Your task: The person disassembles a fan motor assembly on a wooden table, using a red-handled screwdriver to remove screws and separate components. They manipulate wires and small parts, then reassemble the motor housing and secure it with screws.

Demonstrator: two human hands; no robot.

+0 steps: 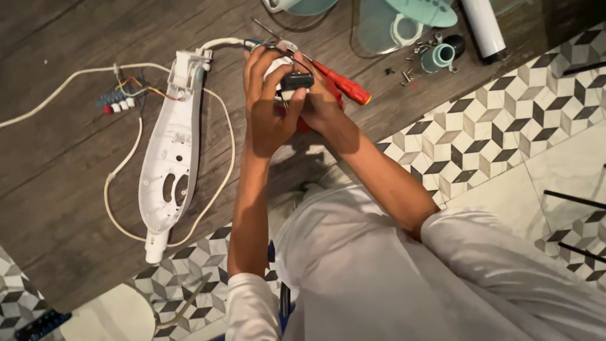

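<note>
My left hand (268, 104) and my right hand (322, 104) meet over the wooden floor and together grip a small black block-shaped part (297, 80) with thin wires running up from it. A white rounded piece (281, 66) shows behind the fingers of my left hand. My right hand also holds a red-handled screwdriver (346, 87), whose shaft points up and left past the wires. Something red lies partly hidden under both hands.
A long white plastic housing (169, 148) lies to the left, with a white cable (123, 189) looped around it and coloured wires (129, 91) at its top. Pale green fan parts (404, 25), a white tube (483, 25) and loose screws (407, 74) lie at the top right. Patterned tiles (505, 120) lie on the right.
</note>
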